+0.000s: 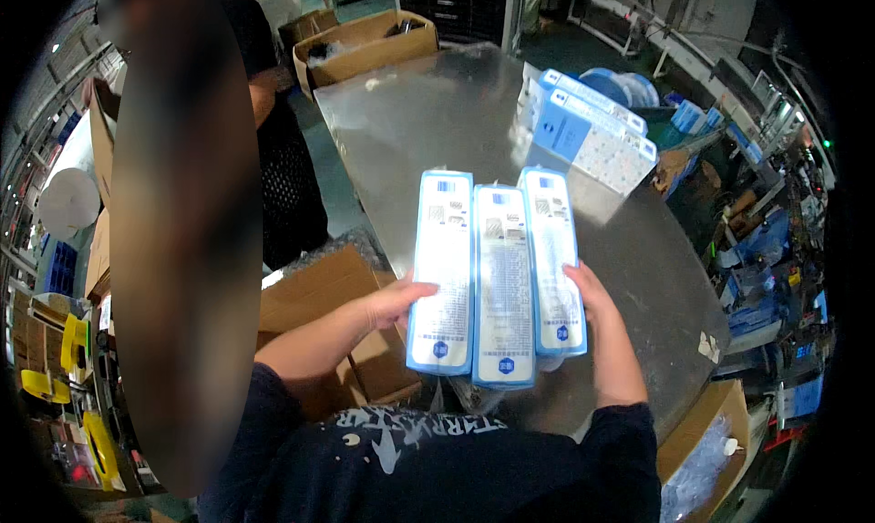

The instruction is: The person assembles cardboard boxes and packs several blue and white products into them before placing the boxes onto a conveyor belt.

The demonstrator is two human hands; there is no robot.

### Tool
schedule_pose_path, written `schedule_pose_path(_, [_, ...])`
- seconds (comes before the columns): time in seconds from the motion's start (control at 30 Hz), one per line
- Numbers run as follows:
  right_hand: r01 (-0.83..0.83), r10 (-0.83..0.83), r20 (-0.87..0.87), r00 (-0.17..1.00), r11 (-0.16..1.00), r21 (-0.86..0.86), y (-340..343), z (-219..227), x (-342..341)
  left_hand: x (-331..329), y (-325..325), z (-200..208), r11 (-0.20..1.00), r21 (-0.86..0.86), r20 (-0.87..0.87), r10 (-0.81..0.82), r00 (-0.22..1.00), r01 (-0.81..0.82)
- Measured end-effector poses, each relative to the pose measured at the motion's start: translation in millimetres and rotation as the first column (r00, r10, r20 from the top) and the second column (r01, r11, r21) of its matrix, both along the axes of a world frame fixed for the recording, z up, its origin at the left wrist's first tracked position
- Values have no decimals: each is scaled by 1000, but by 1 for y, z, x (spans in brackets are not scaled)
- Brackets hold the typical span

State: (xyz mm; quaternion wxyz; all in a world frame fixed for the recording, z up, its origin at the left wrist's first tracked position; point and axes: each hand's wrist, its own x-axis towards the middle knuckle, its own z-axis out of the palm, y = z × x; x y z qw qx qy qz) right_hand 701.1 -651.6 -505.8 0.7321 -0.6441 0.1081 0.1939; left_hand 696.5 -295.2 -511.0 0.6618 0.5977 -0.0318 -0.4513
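Observation:
Three long white packages with blue edges stand side by side between my two hands, above the metal table (392,103). My left hand (399,302) presses on the outer side of the left package (444,268), its thumb over the face. My right hand (588,290) clasps the right package (553,258) from its outer side. Squeezed between these two is the middle package (504,286), which sits a little lower. Most of my fingers are hidden behind the packages. Farther back on the table, more blue-and-white packages (592,126) lie tilted against one another.
An open cardboard box (319,295) is beside my left forearm. Another carton (365,44) stands beyond the table's far left corner. At lower right is a box (706,455) with clear plastic inside. A person (292,176) stands at the left, and cluttered goods (766,249) line the right.

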Motion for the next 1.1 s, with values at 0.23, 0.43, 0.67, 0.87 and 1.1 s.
schedule_pose_path(0.23, [-7,-23,395,919,997,74,29,64,-50,-14,11,31,963,-227,260,205,944,-146])
schedule_pose_path(0.43, [-32,108,159,981,907,-421,48,35,-111,-48,47,36,997,-74,424,2,905,33])
schedule_pose_path(0.67, [54,67,320,945,934,-353,123,105,-128,-81,110,123,987,0,801,96,591,-159])
schedule_pose_path(0.87, [-605,746,249,618,653,-456,195,72,-190,-106,233,245,971,233,615,-183,767,45])
schedule_pose_path(1.1, [-591,636,45,770,739,-322,181,88,-176,-110,243,-29,665,744,358,-488,796,73])
